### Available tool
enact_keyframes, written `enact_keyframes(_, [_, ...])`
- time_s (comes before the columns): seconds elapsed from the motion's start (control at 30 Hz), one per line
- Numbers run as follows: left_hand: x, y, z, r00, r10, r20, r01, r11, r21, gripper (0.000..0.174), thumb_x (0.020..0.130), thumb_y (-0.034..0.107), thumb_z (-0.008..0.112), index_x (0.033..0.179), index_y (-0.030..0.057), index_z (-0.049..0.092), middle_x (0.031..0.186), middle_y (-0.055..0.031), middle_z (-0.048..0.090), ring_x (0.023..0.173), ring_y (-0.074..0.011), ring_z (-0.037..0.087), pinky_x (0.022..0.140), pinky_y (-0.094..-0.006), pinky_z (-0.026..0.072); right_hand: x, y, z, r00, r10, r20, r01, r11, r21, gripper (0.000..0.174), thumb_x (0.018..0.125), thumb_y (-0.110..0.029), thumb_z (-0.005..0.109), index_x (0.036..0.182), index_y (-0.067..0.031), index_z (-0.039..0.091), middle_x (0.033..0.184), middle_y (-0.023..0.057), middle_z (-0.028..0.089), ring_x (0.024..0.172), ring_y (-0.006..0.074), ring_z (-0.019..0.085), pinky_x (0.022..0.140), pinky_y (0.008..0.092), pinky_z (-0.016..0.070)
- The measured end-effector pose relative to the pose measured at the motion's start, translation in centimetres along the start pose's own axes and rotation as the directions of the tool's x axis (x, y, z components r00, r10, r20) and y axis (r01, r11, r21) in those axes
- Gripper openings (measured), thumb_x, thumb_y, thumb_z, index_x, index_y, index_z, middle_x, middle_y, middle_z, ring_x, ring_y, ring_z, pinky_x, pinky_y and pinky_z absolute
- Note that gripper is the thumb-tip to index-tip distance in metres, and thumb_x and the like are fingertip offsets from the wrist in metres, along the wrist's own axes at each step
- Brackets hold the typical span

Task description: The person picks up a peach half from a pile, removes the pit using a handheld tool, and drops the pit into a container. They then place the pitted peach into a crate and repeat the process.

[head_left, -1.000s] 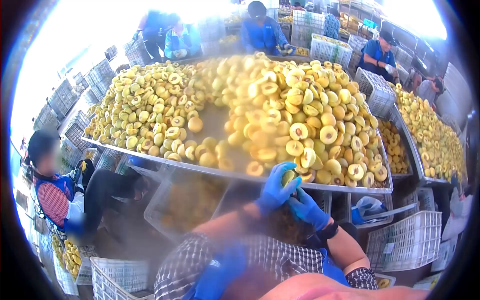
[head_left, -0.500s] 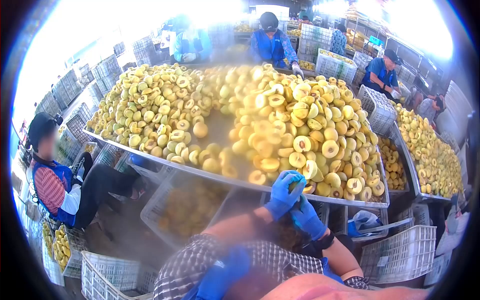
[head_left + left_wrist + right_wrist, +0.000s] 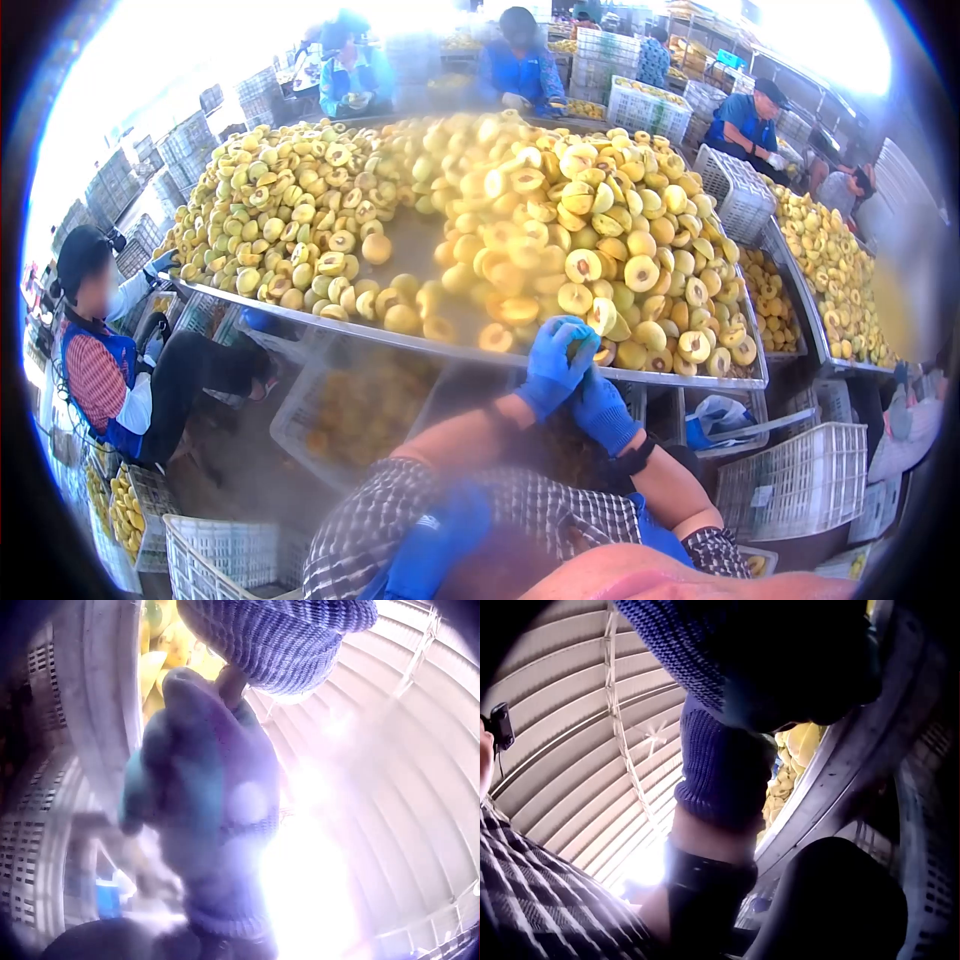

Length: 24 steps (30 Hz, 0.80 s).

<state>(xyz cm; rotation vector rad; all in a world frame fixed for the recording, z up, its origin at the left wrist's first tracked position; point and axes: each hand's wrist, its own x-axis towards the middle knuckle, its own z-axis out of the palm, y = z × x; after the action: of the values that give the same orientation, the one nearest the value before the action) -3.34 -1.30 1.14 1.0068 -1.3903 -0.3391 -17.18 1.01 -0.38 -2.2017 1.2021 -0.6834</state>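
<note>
- A broad heap of halved yellow fruit (image 3: 600, 215) covers most of a table; many cut faces show paler flesh and brown centres, and a hazy blur veils its middle.
- The metal-edged table (image 3: 400, 343) stands in front of the wearer, its near rim just beyond the hands.
- At left, a seated person (image 3: 112, 385) in a blue vest has one arm reaching to the table's corner.
- A white slatted crate (image 3: 795, 480) sits at lower right; a blurred crate (image 3: 292, 428) of fruit lies below the near rim.
- The left hand (image 3: 552, 368), gloved in blue with teal, is raised with bent fingers, meeting the other; its opening and any hold are hidden.
- The right hand (image 3: 603, 410), also blue-gloved, angles up from lower right against the left; its grip cannot be told either.
- A dark wristband (image 3: 635, 456) circles the right wrist.
</note>
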Motion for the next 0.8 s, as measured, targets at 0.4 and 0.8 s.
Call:
enact_keyframes(0.4, [0.8,-2.9,-0.2,0.923,-0.246,0.295,0.271,0.961,-0.046,0.013,0.085,0.013,0.072,0.095,0.004,0.072,0.088,-0.0154,0.068,0.085,-0.0321,0.065,0.081,-0.0405,0.0526,0.5,0.8,-1.7,0.981,-0.171,0.092,0.093,0.829,0.552,0.031,0.095,-0.007,0.061,0.126,-0.0016,0.055,0.109,0.0095,0.065,0.097,0.0182,0.059,0.084,0.035,0.0505])
enact_keyframes(0.8, [-0.9,-2.6,0.0,0.987,0.162,0.016,-0.161,0.985,-0.057,0.015,0.089,0.007,0.066,0.102,0.0011,0.069,0.103,-0.0148,0.067,0.097,-0.0308,0.063,0.09,-0.0405,0.0501,-0.6,-0.6,-1.1,0.961,-0.251,-0.112,0.274,0.907,0.32,0.035,0.097,-0.021,0.06,0.126,-0.0018,0.053,0.092,0.0226,0.066,0.083,0.0382,0.065,0.075,0.0416,0.0517])
